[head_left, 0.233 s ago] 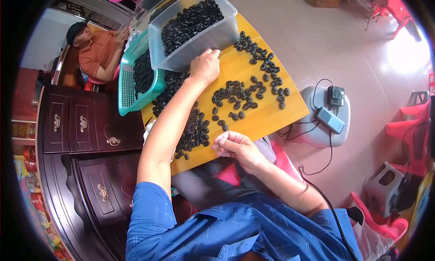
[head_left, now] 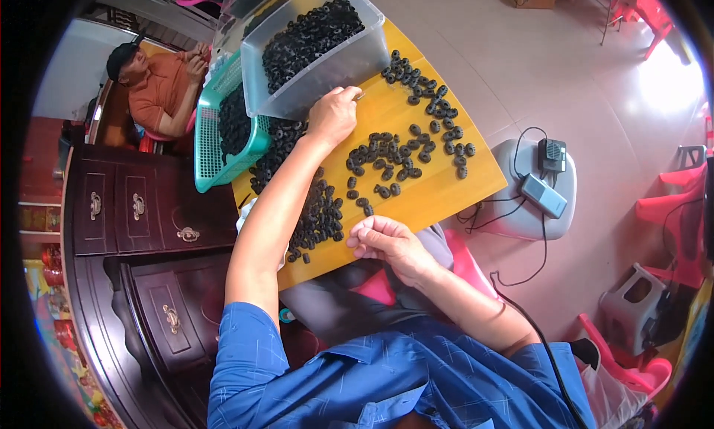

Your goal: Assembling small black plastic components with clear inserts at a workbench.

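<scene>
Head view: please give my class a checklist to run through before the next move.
1. Clear bin holds black rings: ok.
2. Green basket stands beside the bin: ok.
3. Loose rings on the yellow table gathered into one group: not ok, they are scattered.
4. Left hand not touching the bin: cannot tell, it is close.
5. Right hand empty: cannot tell.

Black rings (head_left: 320, 215), yellow table (head_left: 446, 194), blue shirt (head_left: 327, 373), seemingly white-lined.
</scene>
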A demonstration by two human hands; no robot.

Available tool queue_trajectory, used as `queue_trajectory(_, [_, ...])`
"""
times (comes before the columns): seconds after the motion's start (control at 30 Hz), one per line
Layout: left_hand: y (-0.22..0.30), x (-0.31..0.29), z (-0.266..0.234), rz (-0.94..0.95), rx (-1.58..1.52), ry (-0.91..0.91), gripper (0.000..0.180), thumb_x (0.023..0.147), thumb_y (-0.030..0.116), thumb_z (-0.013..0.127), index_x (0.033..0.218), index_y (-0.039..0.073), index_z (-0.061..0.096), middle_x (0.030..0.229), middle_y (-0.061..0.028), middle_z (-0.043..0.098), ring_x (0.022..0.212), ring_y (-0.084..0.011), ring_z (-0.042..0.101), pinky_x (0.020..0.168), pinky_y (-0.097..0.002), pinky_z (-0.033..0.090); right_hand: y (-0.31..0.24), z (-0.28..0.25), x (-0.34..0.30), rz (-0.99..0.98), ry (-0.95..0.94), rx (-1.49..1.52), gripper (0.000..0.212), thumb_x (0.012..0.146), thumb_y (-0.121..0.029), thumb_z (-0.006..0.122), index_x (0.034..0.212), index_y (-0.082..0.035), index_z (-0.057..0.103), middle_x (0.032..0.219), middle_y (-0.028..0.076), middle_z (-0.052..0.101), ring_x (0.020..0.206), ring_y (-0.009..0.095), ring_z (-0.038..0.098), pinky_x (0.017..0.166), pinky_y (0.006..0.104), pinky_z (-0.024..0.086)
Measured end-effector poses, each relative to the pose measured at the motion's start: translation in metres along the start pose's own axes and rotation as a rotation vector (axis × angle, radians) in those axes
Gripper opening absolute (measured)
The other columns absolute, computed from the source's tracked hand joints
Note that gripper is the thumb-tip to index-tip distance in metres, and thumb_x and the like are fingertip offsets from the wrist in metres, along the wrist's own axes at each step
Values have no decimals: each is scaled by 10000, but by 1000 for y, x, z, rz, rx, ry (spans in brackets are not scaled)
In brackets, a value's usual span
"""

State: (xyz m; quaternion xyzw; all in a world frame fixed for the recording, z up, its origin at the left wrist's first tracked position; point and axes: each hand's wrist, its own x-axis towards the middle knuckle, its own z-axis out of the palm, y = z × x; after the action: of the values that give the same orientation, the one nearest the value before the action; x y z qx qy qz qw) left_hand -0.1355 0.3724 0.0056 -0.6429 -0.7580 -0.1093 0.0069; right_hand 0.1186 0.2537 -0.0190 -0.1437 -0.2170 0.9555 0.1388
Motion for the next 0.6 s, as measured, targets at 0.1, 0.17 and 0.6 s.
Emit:
queue_trajectory(0.1, [-4, -5, -2, -57, -13, 85, 258, 905, 157, 548, 1139, 123, 652, 1041, -139, 666, 959, -366, 654, 834, -468, 532, 0, 0, 0, 5, 3, -3, 147, 1010, -194, 567, 1052, -73, 639, 998, 26, 680, 868, 83, 638, 831, 226, 516])
queue_trajectory(0.17, [-11, -7, -2, -108, 15, 69, 264, 901, 161, 558, 1145, 131, 654, 1035, -139, 674, 964, -366, 652, 842, -462, 531, 1, 2, 0, 11, -1, -6, 147, 1010, -195, 567, 1052, -73, 639, 999, 27, 680, 871, 83, 637, 832, 226, 517])
queue_trajectory(0.6, [-10, -3, 7, -149, -227, 97, 217, 868, 126, 601, 1063, 85, 685, 1024, -145, 707, 944, -321, 678, 840, -412, 539, 0, 2, 0, 10, 5, 7, 149, 1011, -193, 564, 1050, -68, 637, 994, 28, 676, 861, 79, 627, 829, 225, 514])
